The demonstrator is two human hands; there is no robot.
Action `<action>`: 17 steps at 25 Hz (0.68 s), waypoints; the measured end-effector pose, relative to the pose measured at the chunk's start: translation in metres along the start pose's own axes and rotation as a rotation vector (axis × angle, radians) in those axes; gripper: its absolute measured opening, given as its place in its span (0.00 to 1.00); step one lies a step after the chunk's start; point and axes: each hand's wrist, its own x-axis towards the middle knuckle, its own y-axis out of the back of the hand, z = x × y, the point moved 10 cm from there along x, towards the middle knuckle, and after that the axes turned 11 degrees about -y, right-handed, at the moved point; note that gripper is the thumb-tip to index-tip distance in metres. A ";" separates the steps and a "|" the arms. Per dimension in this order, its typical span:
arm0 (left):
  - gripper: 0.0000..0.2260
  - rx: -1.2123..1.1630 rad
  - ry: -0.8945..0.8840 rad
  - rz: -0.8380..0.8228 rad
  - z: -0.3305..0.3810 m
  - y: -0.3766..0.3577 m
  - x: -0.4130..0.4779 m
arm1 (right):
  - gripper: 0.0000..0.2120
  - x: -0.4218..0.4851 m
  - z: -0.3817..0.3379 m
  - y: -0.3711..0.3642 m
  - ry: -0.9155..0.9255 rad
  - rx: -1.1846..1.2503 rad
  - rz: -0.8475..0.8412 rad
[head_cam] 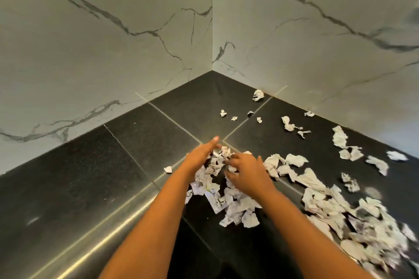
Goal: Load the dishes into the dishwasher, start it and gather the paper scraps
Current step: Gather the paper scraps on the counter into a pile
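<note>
Walls (pixel 113 52): two marble-veined panels meeting at the wall corner (pixel 212 68)
Table (pixel 90 176): black tiles with pale joints, spreading out from the wall corner
Steel strip (pixel 102 231): well out from the wall corner, left side
Large heap (pixel 362 222): crumpled paper, far right of the wall corner
Paper scraps (pixel 215 188): pile on the table between both hands, out from the wall corner
Left hand (pixel 199 156): grip apart, fingers straight, edge against the pile
Right hand (pixel 248 172): fingers bent onto the pile; grip state cannot be told
Stray ball (pixel 258 94): nearest the wall corner, by the right wall
</note>
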 end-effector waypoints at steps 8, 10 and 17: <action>0.36 0.723 0.113 0.382 -0.060 0.073 -0.093 | 0.18 -0.080 0.055 0.002 -0.110 -0.089 0.028; 0.41 0.785 0.035 0.304 -0.049 0.038 -0.101 | 0.18 -0.097 0.026 -0.014 -0.033 -0.070 -0.023; 0.49 0.743 -0.241 0.282 -0.023 0.006 -0.107 | 0.20 -0.124 0.042 -0.021 -0.269 -0.143 0.096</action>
